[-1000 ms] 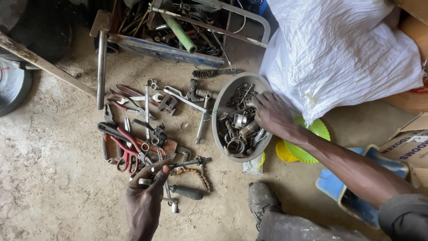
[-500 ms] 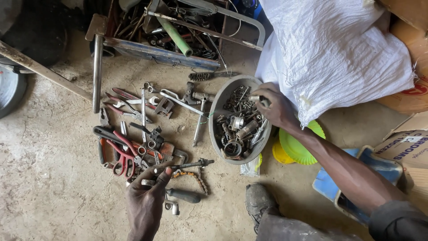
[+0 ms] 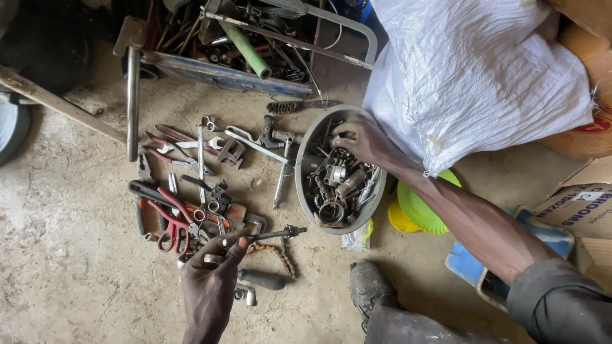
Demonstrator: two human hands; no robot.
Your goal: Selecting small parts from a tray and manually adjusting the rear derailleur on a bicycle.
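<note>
Head view: right hand (image 3: 360, 141) now sits at the far rim of the round grey metal bowl of small steel parts (image 3: 306, 172), fingers curled into the parts, grip unclear; earlier it was lower, mid-bowl. Left hand (image 3: 207, 290) stays put, fingertips together on a thin steel ratchet bar (image 3: 271, 236) among scattered wrenches and red-handled pliers (image 3: 167, 220). Bare concrete floor (image 3: 64, 255) lies open at left; white woven sack (image 3: 478, 76) crowds the bowl's right.

Bare floor (image 3: 70, 255) lies open across the lower left of the frame and between the tools (image 3: 197, 191) and the shoe (image 3: 370, 286). The bowl (image 3: 306, 159), sack (image 3: 478, 76) and crate (image 3: 242, 57) block the centre, right and top.
</note>
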